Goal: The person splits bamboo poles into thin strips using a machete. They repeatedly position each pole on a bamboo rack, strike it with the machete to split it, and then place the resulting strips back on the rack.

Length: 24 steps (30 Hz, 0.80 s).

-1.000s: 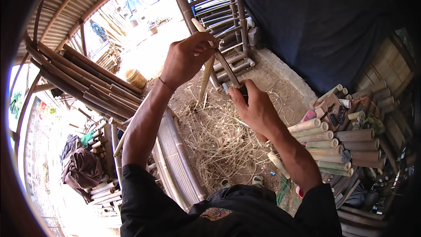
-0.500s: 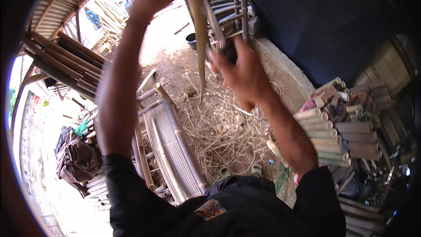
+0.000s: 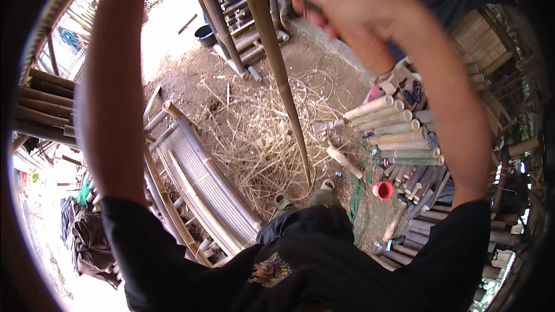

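A long brown bamboo piece (image 3: 281,75) slants down from the top edge and tapers to a thin tip above the ground near my feet. My left arm reaches up along the left side, and its hand lies beyond the top edge. Close beside the bamboo's upper part is my right hand (image 3: 332,3), smeared by motion. Its fingers are curled around something dark, mostly hidden, that I cannot make out.
Thin shavings (image 3: 260,133) litter the ground. A slatted bamboo bench (image 3: 208,173) stands at the left. Stacked bamboo poles (image 3: 399,121) and a red cup (image 3: 382,190) are at the right. Farther off are a bamboo rack (image 3: 222,29) and a black bucket (image 3: 204,35).
Both arms have risen, and my left hand has passed out of view. The right hand has moved up, and the bamboo's tip now shows lower, near my feet. The view has tilted down.
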Each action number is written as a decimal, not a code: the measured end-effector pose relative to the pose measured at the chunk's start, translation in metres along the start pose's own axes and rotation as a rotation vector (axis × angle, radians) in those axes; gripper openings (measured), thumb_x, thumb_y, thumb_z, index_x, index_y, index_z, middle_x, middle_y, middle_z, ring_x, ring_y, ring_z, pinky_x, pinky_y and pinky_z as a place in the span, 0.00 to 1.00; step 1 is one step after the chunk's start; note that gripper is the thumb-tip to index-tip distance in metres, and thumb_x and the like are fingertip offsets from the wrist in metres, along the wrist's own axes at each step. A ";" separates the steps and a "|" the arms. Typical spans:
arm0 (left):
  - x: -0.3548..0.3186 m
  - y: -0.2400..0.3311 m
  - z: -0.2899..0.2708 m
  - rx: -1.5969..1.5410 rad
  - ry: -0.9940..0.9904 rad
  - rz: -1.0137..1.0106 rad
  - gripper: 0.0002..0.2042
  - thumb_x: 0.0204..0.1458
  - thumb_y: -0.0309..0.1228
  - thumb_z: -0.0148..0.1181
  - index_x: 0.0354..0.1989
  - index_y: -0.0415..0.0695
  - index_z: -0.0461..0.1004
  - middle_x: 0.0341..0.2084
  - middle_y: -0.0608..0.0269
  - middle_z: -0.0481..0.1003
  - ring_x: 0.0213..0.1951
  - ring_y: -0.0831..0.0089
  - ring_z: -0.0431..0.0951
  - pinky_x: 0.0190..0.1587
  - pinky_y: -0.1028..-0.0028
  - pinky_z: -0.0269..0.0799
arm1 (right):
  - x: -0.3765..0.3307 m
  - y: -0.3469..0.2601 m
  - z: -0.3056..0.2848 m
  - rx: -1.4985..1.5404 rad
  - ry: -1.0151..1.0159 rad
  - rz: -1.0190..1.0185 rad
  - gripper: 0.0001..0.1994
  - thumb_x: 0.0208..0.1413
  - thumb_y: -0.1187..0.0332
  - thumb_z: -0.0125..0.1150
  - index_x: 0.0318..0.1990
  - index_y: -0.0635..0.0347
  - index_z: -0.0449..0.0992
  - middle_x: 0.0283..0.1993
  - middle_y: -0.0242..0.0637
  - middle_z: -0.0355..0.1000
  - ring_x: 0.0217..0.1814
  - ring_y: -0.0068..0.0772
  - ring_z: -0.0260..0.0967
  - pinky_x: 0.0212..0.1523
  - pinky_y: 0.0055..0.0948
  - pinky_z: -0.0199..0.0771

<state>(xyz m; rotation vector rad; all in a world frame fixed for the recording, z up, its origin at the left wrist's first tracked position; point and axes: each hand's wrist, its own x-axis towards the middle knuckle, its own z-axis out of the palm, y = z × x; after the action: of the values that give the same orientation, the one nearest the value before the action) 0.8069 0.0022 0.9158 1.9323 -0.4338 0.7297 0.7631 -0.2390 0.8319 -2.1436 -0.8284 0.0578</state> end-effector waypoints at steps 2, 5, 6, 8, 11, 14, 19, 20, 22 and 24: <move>-0.025 -0.008 0.044 -0.284 0.130 -0.004 0.11 0.54 0.34 0.63 0.36 0.36 0.76 0.28 0.60 0.77 0.31 0.72 0.78 0.37 0.71 0.77 | 0.003 0.021 0.003 0.066 -0.052 0.044 0.17 0.63 0.56 0.56 0.34 0.64 0.68 0.19 0.30 0.65 0.14 0.18 0.63 0.12 0.22 0.65; -0.006 -0.017 0.031 -0.279 0.149 -0.044 0.09 0.52 0.32 0.64 0.31 0.39 0.75 0.23 0.64 0.74 0.26 0.74 0.75 0.32 0.73 0.74 | 0.011 0.006 -0.003 0.019 -0.089 0.078 0.16 0.63 0.58 0.54 0.36 0.65 0.68 0.17 0.31 0.64 0.13 0.19 0.63 0.12 0.23 0.66; -0.005 -0.015 0.026 -0.246 0.181 -0.047 0.08 0.52 0.31 0.63 0.30 0.39 0.75 0.23 0.64 0.74 0.25 0.74 0.74 0.30 0.73 0.74 | 0.016 -0.001 -0.005 0.030 -0.113 0.092 0.15 0.63 0.59 0.54 0.37 0.66 0.68 0.17 0.31 0.64 0.13 0.20 0.63 0.12 0.24 0.66; -0.002 -0.027 0.043 -0.300 0.199 -0.068 0.07 0.51 0.29 0.63 0.29 0.39 0.74 0.21 0.65 0.73 0.21 0.75 0.72 0.26 0.73 0.71 | 0.018 0.000 -0.010 -0.245 -0.100 0.115 0.15 0.63 0.60 0.54 0.37 0.67 0.70 0.15 0.31 0.63 0.13 0.21 0.64 0.13 0.25 0.67; 0.002 -0.032 0.060 -0.369 0.326 -0.057 0.06 0.50 0.28 0.63 0.29 0.39 0.74 0.17 0.67 0.69 0.18 0.77 0.68 0.18 0.76 0.65 | 0.022 -0.004 -0.008 -0.535 -0.001 -0.033 0.16 0.63 0.60 0.53 0.39 0.69 0.71 0.14 0.31 0.62 0.13 0.22 0.65 0.13 0.25 0.67; -0.004 -0.027 0.055 -0.492 0.338 -0.068 0.06 0.51 0.27 0.62 0.26 0.41 0.72 0.15 0.70 0.66 0.16 0.79 0.66 0.15 0.77 0.62 | 0.021 -0.016 -0.015 -0.190 -0.145 0.123 0.18 0.63 0.58 0.53 0.39 0.69 0.70 0.19 0.32 0.65 0.14 0.23 0.65 0.13 0.24 0.67; -0.006 -0.015 0.076 -0.446 0.287 -0.030 0.07 0.52 0.28 0.63 0.25 0.43 0.72 0.14 0.71 0.66 0.15 0.81 0.65 0.16 0.79 0.60 | 0.016 0.042 0.041 0.077 -0.221 0.279 0.14 0.65 0.63 0.51 0.37 0.69 0.65 0.19 0.34 0.64 0.12 0.23 0.62 0.11 0.27 0.66; -0.004 -0.018 0.086 -0.455 0.271 -0.013 0.06 0.50 0.28 0.64 0.25 0.43 0.73 0.14 0.72 0.65 0.15 0.82 0.63 0.16 0.80 0.58 | 0.016 0.047 0.039 0.047 -0.221 0.323 0.15 0.65 0.63 0.51 0.37 0.70 0.65 0.19 0.35 0.65 0.11 0.24 0.63 0.11 0.28 0.66; 0.003 -0.018 0.100 -0.493 0.272 -0.064 0.06 0.48 0.28 0.66 0.25 0.43 0.74 0.13 0.74 0.63 0.14 0.83 0.60 0.15 0.80 0.55 | 0.013 0.042 0.025 -0.081 -0.249 0.378 0.17 0.65 0.62 0.50 0.38 0.73 0.65 0.20 0.39 0.68 0.11 0.28 0.66 0.13 0.31 0.68; 0.001 -0.008 0.071 -0.442 0.305 -0.135 0.06 0.47 0.28 0.66 0.24 0.43 0.74 0.13 0.74 0.62 0.13 0.83 0.58 0.13 0.79 0.52 | 0.013 0.005 0.024 -0.242 -0.305 0.301 0.21 0.65 0.59 0.50 0.40 0.78 0.66 0.21 0.47 0.72 0.13 0.36 0.70 0.19 0.36 0.73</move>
<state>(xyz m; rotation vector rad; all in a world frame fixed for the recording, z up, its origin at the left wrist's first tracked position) 0.8336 -0.0578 0.8870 1.3954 -0.2462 0.7529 0.7686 -0.2179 0.8154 -2.5154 -0.7021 0.4711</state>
